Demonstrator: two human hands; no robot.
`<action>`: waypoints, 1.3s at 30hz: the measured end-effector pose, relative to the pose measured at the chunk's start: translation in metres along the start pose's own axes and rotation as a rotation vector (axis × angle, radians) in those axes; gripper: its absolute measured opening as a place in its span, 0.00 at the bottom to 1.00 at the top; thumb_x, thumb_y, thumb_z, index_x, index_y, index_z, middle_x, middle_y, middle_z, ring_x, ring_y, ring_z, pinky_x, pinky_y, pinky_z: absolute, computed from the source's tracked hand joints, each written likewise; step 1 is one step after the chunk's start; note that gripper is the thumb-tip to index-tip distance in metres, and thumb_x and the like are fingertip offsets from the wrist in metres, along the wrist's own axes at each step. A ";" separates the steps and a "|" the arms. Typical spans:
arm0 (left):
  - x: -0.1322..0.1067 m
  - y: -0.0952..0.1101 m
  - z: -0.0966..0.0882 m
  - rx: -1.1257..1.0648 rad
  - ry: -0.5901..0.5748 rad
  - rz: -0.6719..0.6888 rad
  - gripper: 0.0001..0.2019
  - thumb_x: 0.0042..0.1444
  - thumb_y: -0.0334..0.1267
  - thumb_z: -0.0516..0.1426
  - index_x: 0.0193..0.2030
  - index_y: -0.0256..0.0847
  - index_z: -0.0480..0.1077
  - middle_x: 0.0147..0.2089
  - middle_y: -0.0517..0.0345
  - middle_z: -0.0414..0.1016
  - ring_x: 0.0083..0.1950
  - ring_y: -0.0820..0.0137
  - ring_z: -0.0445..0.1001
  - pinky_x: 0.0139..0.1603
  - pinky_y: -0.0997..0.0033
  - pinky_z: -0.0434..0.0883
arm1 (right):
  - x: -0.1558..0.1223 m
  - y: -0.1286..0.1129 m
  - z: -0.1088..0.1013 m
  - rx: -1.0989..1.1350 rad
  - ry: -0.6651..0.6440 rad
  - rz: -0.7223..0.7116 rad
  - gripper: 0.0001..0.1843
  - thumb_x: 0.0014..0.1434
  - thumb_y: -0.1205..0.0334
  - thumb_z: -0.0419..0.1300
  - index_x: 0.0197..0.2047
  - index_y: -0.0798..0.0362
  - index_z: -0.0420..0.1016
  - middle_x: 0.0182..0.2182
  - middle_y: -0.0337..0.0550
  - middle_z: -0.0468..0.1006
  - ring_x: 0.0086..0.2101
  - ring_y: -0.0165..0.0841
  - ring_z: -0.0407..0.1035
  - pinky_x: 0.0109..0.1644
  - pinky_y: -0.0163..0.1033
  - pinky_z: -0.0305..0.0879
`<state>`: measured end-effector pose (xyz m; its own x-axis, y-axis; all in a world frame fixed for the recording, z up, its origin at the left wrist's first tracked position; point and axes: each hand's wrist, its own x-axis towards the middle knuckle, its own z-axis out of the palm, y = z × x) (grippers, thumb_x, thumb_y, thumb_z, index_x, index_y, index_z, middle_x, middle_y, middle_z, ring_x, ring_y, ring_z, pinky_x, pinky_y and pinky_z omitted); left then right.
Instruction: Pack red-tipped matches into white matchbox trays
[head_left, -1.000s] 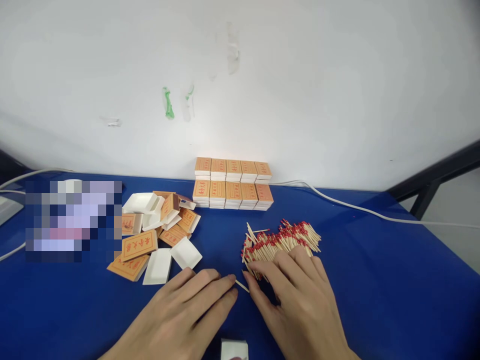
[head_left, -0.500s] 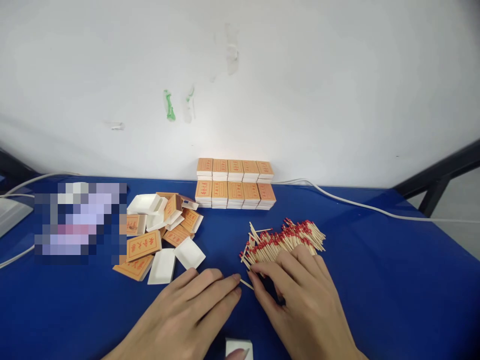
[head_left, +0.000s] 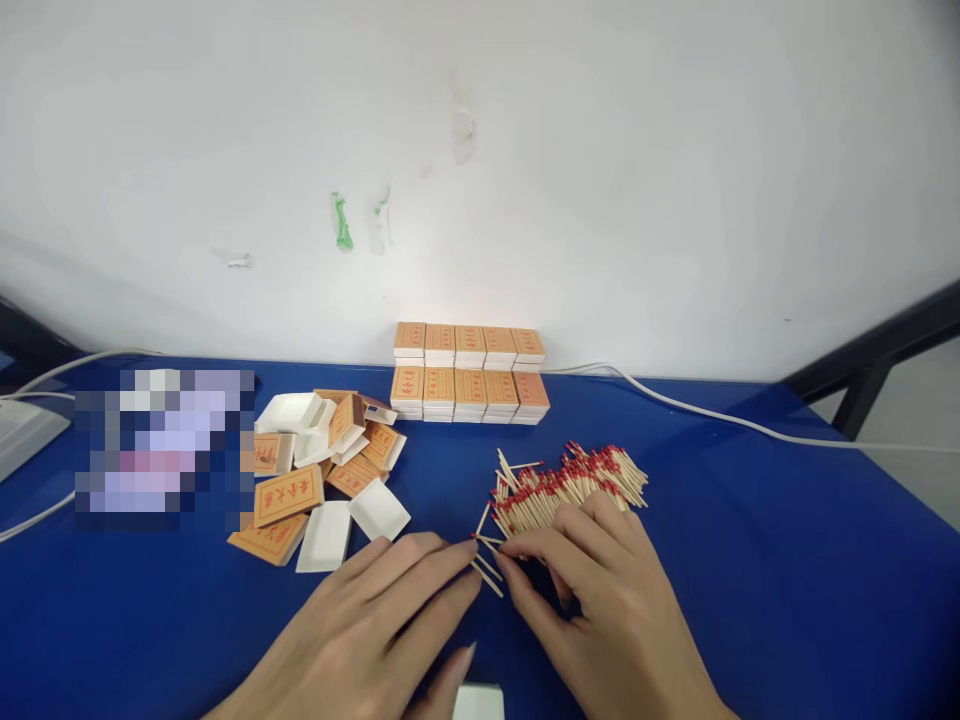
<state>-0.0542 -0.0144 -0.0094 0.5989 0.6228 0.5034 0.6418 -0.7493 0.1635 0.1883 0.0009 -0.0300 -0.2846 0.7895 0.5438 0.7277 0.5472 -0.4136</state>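
Note:
My left hand [head_left: 375,620] lies low over the table with its fingers close together. Several matchsticks [head_left: 489,577] stick out from under its fingertips, and its thumb is apart, beside a white matchbox tray [head_left: 480,702] at the bottom edge. Facing it, my right hand [head_left: 600,600] pinches a matchstick [head_left: 490,541] between thumb and index finger. Its other fingers curl at the near edge of a heap of red-headed matches [head_left: 570,487]. One loose match [head_left: 483,519] leans out at the heap's left side.
Left of my hands lies a jumble of orange matchbox sleeves [head_left: 289,494] and white inner trays [head_left: 325,536]. Stacked matchboxes [head_left: 469,387] stand in rows against the white wall [head_left: 600,200]. A white cable [head_left: 697,407] runs along the back right of the blue table [head_left: 787,560].
More matchsticks now show at my left fingertips, where one showed before. My left thumb has lifted off the white tray. The right hand stays almost in place, pinching at the heap.

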 end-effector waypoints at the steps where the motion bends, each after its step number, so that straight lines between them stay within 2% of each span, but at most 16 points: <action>1: 0.000 -0.001 0.000 0.011 -0.023 0.011 0.17 0.80 0.39 0.54 0.64 0.42 0.82 0.65 0.59 0.86 0.63 0.65 0.86 0.67 0.66 0.82 | 0.000 0.000 0.000 -0.019 0.007 -0.010 0.09 0.72 0.70 0.67 0.39 0.48 0.81 0.32 0.38 0.77 0.37 0.38 0.64 0.44 0.44 0.58; 6: -0.001 -0.004 0.002 0.013 -0.092 0.060 0.18 0.81 0.39 0.54 0.67 0.40 0.80 0.67 0.58 0.85 0.64 0.64 0.85 0.69 0.63 0.81 | -0.001 0.001 0.000 -0.054 -0.015 -0.008 0.08 0.72 0.69 0.68 0.39 0.48 0.81 0.33 0.39 0.77 0.38 0.39 0.64 0.46 0.45 0.58; 15: 0.001 -0.002 -0.004 -0.015 -0.091 0.053 0.17 0.80 0.42 0.56 0.64 0.40 0.81 0.64 0.56 0.87 0.63 0.64 0.86 0.68 0.65 0.80 | -0.003 0.000 -0.004 -0.271 -0.090 -0.120 0.13 0.78 0.68 0.58 0.39 0.50 0.78 0.34 0.43 0.76 0.37 0.43 0.64 0.47 0.49 0.56; 18: 0.003 -0.002 -0.003 -0.011 -0.085 0.063 0.16 0.80 0.42 0.57 0.63 0.41 0.83 0.64 0.57 0.87 0.64 0.64 0.85 0.67 0.66 0.81 | 0.000 -0.001 -0.008 -0.313 -0.081 -0.135 0.11 0.78 0.68 0.58 0.41 0.51 0.78 0.36 0.45 0.77 0.38 0.43 0.65 0.47 0.49 0.57; 21: 0.004 -0.002 -0.003 0.007 -0.072 0.072 0.16 0.80 0.42 0.56 0.61 0.41 0.83 0.64 0.59 0.87 0.63 0.65 0.86 0.66 0.67 0.82 | 0.002 -0.004 -0.011 -0.214 -0.038 -0.151 0.07 0.79 0.70 0.58 0.46 0.52 0.76 0.41 0.46 0.80 0.41 0.41 0.70 0.50 0.47 0.63; 26: 0.003 -0.001 -0.005 0.028 -0.063 0.074 0.17 0.82 0.43 0.53 0.60 0.42 0.83 0.64 0.62 0.87 0.62 0.66 0.86 0.65 0.67 0.81 | 0.003 -0.006 -0.012 -0.008 -0.023 -0.119 0.09 0.80 0.72 0.56 0.48 0.50 0.73 0.35 0.37 0.80 0.35 0.32 0.74 0.43 0.39 0.70; 30: 0.002 -0.001 -0.004 -0.001 -0.046 0.073 0.17 0.81 0.42 0.54 0.60 0.41 0.83 0.62 0.60 0.88 0.61 0.65 0.87 0.66 0.66 0.82 | 0.007 -0.005 -0.013 0.106 -0.036 -0.044 0.07 0.79 0.69 0.60 0.51 0.48 0.77 0.42 0.38 0.82 0.41 0.30 0.79 0.48 0.34 0.75; 33: 0.001 -0.002 -0.003 -0.027 -0.059 0.075 0.16 0.80 0.42 0.56 0.60 0.39 0.83 0.61 0.56 0.89 0.61 0.64 0.86 0.66 0.64 0.82 | 0.012 -0.004 -0.017 0.173 -0.096 0.008 0.08 0.77 0.70 0.62 0.47 0.47 0.78 0.42 0.38 0.82 0.41 0.30 0.80 0.47 0.33 0.78; 36: 0.002 0.000 -0.003 -0.019 -0.052 0.069 0.16 0.80 0.41 0.55 0.60 0.40 0.83 0.61 0.56 0.89 0.61 0.63 0.86 0.66 0.64 0.82 | 0.016 -0.003 -0.020 0.148 -0.190 0.025 0.09 0.78 0.69 0.59 0.45 0.47 0.77 0.41 0.39 0.79 0.38 0.30 0.79 0.43 0.34 0.78; 37: 0.002 0.000 -0.003 -0.011 -0.050 0.065 0.17 0.81 0.41 0.54 0.60 0.40 0.84 0.61 0.57 0.89 0.61 0.64 0.86 0.66 0.64 0.82 | 0.017 -0.002 -0.021 0.099 -0.225 0.002 0.10 0.78 0.70 0.58 0.45 0.47 0.77 0.41 0.40 0.79 0.37 0.30 0.78 0.42 0.34 0.78; 39: 0.001 0.001 -0.003 0.003 -0.048 0.060 0.17 0.82 0.41 0.53 0.59 0.40 0.84 0.61 0.58 0.89 0.61 0.64 0.87 0.65 0.65 0.82 | 0.017 -0.002 -0.023 -0.104 -0.286 -0.132 0.15 0.77 0.73 0.53 0.44 0.49 0.77 0.41 0.44 0.78 0.37 0.33 0.75 0.41 0.38 0.77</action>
<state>-0.0545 -0.0154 -0.0059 0.6584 0.5868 0.4713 0.6053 -0.7850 0.1316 0.1961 0.0066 -0.0037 -0.5340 0.7677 0.3542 0.7285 0.6304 -0.2681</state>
